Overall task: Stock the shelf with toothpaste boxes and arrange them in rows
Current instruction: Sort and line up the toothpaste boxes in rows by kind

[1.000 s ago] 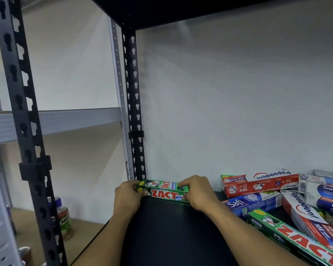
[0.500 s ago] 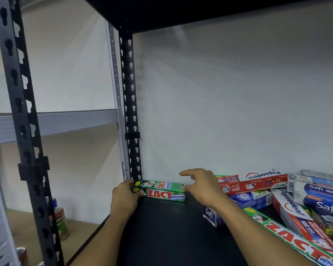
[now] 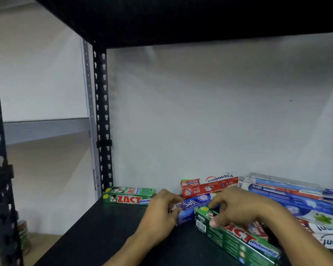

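A green Zact box (image 3: 128, 195) lies lengthwise in the back left corner of the black shelf (image 3: 113, 237), against the wall. My left hand (image 3: 160, 214) pinches the near end of a blue Safi box (image 3: 190, 205) lying at an angle in the middle. My right hand (image 3: 240, 208) hovers with curled, spread fingers over that box, and its thumb touches a second green Zact box (image 3: 236, 239) that lies diagonally at the front right.
A red Pepsodent box (image 3: 210, 187) stands against the wall. More blue Safi boxes (image 3: 288, 196) and a white Pepsodent box (image 3: 329, 239) are piled at the right. A black upright post (image 3: 102, 121) marks the back left corner. The upper shelf (image 3: 181, 16) hangs close overhead.
Both hands have left the Zact box in the corner and moved right to the loose pile. My left hand has taken the end of the blue Safi box. The view has shifted right.
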Tool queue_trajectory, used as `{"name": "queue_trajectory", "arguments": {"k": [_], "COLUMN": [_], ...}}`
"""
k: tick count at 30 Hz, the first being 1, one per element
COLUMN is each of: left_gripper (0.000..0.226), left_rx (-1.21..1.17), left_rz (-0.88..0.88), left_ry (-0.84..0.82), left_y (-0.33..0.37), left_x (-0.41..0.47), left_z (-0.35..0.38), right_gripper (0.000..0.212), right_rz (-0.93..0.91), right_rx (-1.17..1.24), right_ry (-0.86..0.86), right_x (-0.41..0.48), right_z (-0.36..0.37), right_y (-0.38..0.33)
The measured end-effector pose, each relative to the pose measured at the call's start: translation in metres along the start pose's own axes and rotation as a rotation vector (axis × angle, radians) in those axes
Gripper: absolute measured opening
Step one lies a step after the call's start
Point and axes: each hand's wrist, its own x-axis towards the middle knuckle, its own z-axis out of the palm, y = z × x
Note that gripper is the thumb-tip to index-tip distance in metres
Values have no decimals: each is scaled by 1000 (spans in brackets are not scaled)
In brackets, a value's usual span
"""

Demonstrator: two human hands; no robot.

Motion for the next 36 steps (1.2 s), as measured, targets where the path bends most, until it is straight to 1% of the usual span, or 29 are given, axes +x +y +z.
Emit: {"name": "queue_trajectory", "arguments": {"k": [1,2,3,6,8,10,12,15,18,20,22,23,25,28,30,33,35,36], "left_gripper": [15,13,10,6,9,14,23,41,53,55,58,60,60,55,48,44,57,63], "left_rx": [-18,-28,-35,-49,-86,-155,-267,-423,-491,-530,-592,-627,-693,-705,-711,-767,-806,-822], "left_rz": [-11,-23,-39,-63,-53,-49,-103,-196,-218,-205,-205,-215,-218,-205,-223,-285,-338,-345], "left_ry": [-2,5,12,56,89,91,62,18,-47,-86,-112,-131,-186,-233,-203,-153,-138,-142], "left_y": [5,10,13,20,26,36,47,52,51,51,54,54,53,54,52,45,35,31], "left_x": [-1,-2,-3,-6,-9,-12,-14,-13,-14,-15,-15,-15,-14,-15,-14,-14,-13,-14], "left_z": [3,5,6,7,9,11,13,12,8,6,5,4,1,-7,-11,-19,-23,-24], "right_gripper": [79,86,87,75,68,66,65,68,63,59,60,61,62,61,62,71,72,68], "right_rz": [12,8,-5,-55,-62,-69,-78,-86,-81,-76,-83,-86,-95,-106,-123,-170,-257,-310], "right_rx": [-10,-8,6,118,261,428,572,728,865,1027,1183,1221,1249,1270,1274,1223,1240,1265], "right_ry": [-70,-97,-90,6,88,170,227,278,347,410,457,471,481,442,419,461,422,380], "right_x": [-5,-9,-13,-19,-19,-16,-11,-2,6,10,13,15,17,19,21,25,27,27], "right_z": [3,6,9,11,11,11,13,19,26,31,34,36,39,42,42,40,39,39], "right_y": [3,5,7,11,16,18,18,17,14,8,-1,-6,-14,-18,-15,-7,-6,-7]}}
